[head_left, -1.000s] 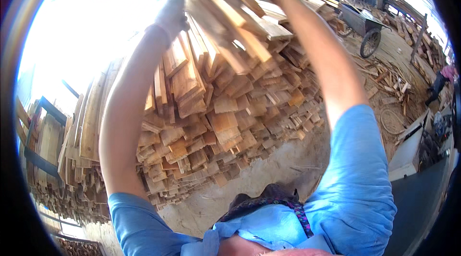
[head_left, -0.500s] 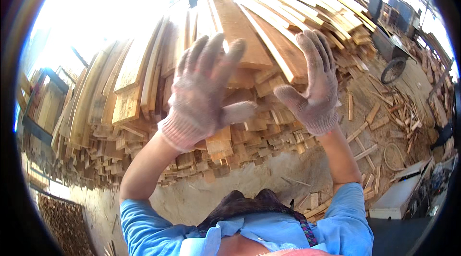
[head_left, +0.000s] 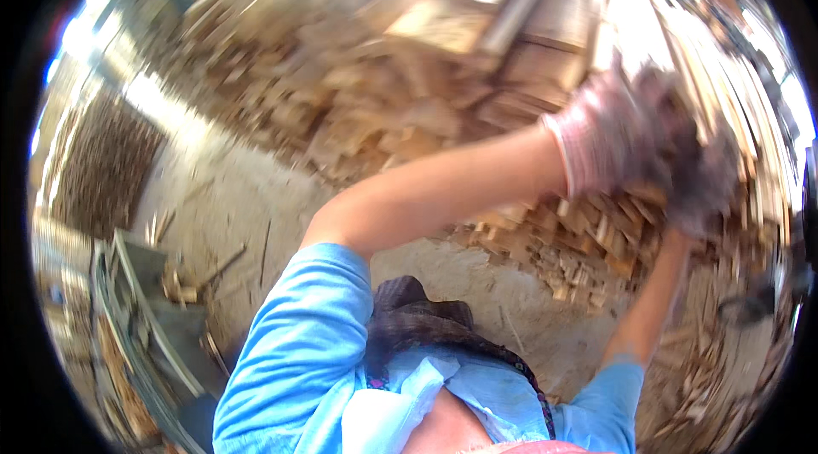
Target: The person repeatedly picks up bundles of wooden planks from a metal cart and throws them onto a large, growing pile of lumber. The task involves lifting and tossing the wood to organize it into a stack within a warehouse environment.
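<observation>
My left hand (head_left: 615, 135), in a pale, soiled knit glove, reaches across to the right over the stacked boards. Beside it, my right hand (head_left: 705, 186) in a matching glove is so close that the two overlap in the picture. Motion smears the fingers of both, and what they hold or touch, if anything, does not show. Long sawn boards (head_left: 558, 28) lie behind and around the hands, their cut ends toward me. Below the left forearm the ragged end face of the wood pile (head_left: 588, 237) shows.
Bare concrete floor (head_left: 247, 190) runs along the pile's foot. A metal-framed machine or cart (head_left: 158, 301) stands at the lower left, with scrap sticks near it. Another mass of small wood pieces (head_left: 106, 152) is at the left. Wood scraps (head_left: 707, 369) litter the lower right.
My view has swung left, so the pile sits further right. The hands were apart with fingers spread before the boards; now they are close together at the right, blurred.
</observation>
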Tool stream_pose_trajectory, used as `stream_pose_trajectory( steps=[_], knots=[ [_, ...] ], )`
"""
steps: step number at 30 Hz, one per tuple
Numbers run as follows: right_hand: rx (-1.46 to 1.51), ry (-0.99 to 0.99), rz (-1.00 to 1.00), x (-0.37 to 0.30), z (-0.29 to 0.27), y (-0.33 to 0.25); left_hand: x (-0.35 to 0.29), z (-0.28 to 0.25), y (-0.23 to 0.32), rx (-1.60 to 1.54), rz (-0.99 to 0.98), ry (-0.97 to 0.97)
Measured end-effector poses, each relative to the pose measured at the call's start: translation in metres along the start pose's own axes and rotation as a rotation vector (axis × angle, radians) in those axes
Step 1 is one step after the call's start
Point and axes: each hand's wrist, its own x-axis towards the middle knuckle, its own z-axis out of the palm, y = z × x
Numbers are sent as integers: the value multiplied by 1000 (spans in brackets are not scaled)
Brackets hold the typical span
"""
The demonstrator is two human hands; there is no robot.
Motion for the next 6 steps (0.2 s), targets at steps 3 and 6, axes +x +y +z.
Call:
stream_pose_trajectory(
  steps=[3, 6],
  knots=[
    [10, 40, -90, -5, -17, 18, -97, -27, 12, -175, 233, 237],
    [130, -63, -19, 0, 15, -8, -238, 1, 4, -435, 113, -55]
  ],
)
